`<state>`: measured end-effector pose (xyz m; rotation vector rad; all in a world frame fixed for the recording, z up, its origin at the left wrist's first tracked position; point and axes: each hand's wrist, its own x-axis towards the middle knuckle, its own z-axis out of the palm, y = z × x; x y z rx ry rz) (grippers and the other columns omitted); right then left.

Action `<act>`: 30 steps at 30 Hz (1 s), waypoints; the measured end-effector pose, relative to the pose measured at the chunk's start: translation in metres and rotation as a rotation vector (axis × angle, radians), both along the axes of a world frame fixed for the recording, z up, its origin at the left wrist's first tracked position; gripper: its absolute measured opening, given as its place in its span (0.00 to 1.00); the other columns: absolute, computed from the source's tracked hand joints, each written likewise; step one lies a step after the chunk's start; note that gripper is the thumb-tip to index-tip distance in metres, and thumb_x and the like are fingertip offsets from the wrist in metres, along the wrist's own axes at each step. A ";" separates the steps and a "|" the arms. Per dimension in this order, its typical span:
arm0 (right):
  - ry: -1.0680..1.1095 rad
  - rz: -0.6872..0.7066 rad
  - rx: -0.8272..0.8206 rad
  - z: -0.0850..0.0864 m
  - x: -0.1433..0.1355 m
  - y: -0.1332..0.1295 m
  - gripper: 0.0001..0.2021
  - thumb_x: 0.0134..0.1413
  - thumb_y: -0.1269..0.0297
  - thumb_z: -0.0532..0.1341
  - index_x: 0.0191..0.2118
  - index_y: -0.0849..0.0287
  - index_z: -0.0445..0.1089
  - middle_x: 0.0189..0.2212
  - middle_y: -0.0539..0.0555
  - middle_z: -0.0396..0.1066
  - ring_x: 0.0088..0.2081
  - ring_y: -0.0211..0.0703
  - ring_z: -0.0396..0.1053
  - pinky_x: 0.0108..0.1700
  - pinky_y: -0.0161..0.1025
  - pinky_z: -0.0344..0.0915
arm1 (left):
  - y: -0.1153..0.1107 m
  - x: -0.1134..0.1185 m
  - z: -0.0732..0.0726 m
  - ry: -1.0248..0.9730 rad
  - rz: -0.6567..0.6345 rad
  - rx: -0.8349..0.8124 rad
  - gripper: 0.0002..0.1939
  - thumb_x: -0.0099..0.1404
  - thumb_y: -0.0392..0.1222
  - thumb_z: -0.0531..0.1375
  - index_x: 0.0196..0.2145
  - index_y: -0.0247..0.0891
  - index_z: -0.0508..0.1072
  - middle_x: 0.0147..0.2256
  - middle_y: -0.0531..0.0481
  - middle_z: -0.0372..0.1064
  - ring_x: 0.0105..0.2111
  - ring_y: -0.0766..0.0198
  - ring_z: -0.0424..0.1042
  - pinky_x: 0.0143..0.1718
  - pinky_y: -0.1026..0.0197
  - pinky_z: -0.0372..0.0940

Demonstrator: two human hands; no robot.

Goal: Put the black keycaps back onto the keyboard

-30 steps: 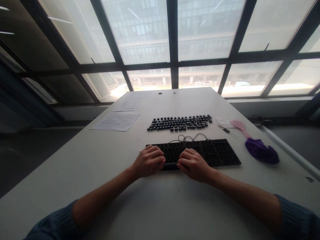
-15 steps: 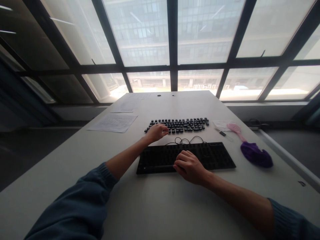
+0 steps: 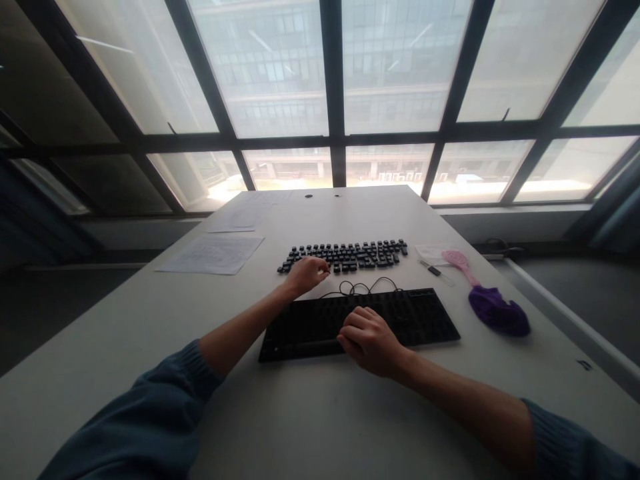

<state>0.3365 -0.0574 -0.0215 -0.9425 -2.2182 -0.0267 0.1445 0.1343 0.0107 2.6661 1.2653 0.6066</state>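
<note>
Loose black keycaps (image 3: 360,257) lie in rows on the white table, beyond a black keyboard (image 3: 300,330). My left hand (image 3: 306,275) is at the near left edge of the keycaps, its thumb and fingers pinched together. Whatever is between those fingertips is too small to make out. Over the keyboard's front middle, my right hand (image 3: 371,341) has its fingers curled in. Those fingers hide part of the keyboard, and I cannot see what they hold, if anything. A thin black cable (image 3: 360,287) loops behind the keyboard.
Right of the keyboard lie a pink-handled brush (image 3: 457,260), a purple cloth (image 3: 499,310), a small tool with a black grip (image 3: 434,271) and a clear plastic bag (image 3: 425,253). Paper sheets (image 3: 213,255) rest on the left of the table (image 3: 300,427). Windows stand beyond.
The view has shifted slightly, so everything sits a bit further left and lower. My left hand's fingers have drawn closer together near the keycaps; my right hand stays over the keyboard.
</note>
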 end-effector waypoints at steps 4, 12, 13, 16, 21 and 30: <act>0.114 -0.054 -0.030 -0.001 0.001 0.002 0.08 0.66 0.67 0.59 0.34 0.57 0.72 0.32 0.54 0.72 0.37 0.44 0.66 0.42 0.42 0.62 | -0.037 -0.009 0.017 -0.090 -0.040 -0.020 0.05 0.63 0.40 0.64 0.33 0.38 0.80 0.32 0.51 0.78 0.32 0.63 0.76 0.38 0.64 0.67; 0.245 -0.104 -0.076 -0.003 0.001 0.003 0.07 0.66 0.65 0.60 0.46 0.57 0.72 0.39 0.56 0.74 0.41 0.48 0.70 0.46 0.45 0.66 | -0.144 -0.015 0.014 -0.279 -0.272 -0.117 0.07 0.64 0.34 0.64 0.41 0.39 0.77 0.35 0.52 0.74 0.33 0.67 0.73 0.37 0.66 0.67; 0.235 -0.086 -0.083 -0.003 0.001 0.003 0.06 0.66 0.66 0.60 0.45 0.57 0.73 0.38 0.56 0.75 0.40 0.48 0.70 0.45 0.45 0.66 | -0.150 -0.015 0.010 -0.280 -0.302 -0.109 0.07 0.65 0.33 0.63 0.41 0.39 0.76 0.36 0.51 0.74 0.33 0.67 0.73 0.37 0.66 0.67; 0.284 -0.058 -0.133 -0.004 -0.001 0.001 0.03 0.65 0.67 0.61 0.41 0.57 0.73 0.36 0.55 0.75 0.39 0.46 0.71 0.44 0.43 0.67 | -0.155 -0.014 0.000 -0.307 -0.365 -0.076 0.07 0.66 0.32 0.62 0.42 0.38 0.76 0.39 0.49 0.73 0.36 0.66 0.73 0.39 0.65 0.68; 0.453 -0.031 -0.294 -0.008 -0.001 0.002 0.03 0.61 0.68 0.65 0.40 0.56 0.74 0.35 0.53 0.74 0.38 0.43 0.72 0.42 0.39 0.68 | -0.152 -0.012 -0.003 -0.357 -0.394 -0.061 0.07 0.68 0.35 0.63 0.44 0.37 0.75 0.39 0.48 0.72 0.37 0.65 0.73 0.40 0.64 0.69; 0.485 -0.029 -0.385 -0.006 0.004 0.004 0.05 0.56 0.71 0.66 0.39 0.57 0.76 0.34 0.52 0.76 0.35 0.42 0.73 0.38 0.38 0.68 | -0.148 -0.011 0.001 -0.396 -0.292 -0.223 0.06 0.64 0.33 0.65 0.40 0.39 0.78 0.38 0.50 0.76 0.38 0.64 0.75 0.42 0.63 0.69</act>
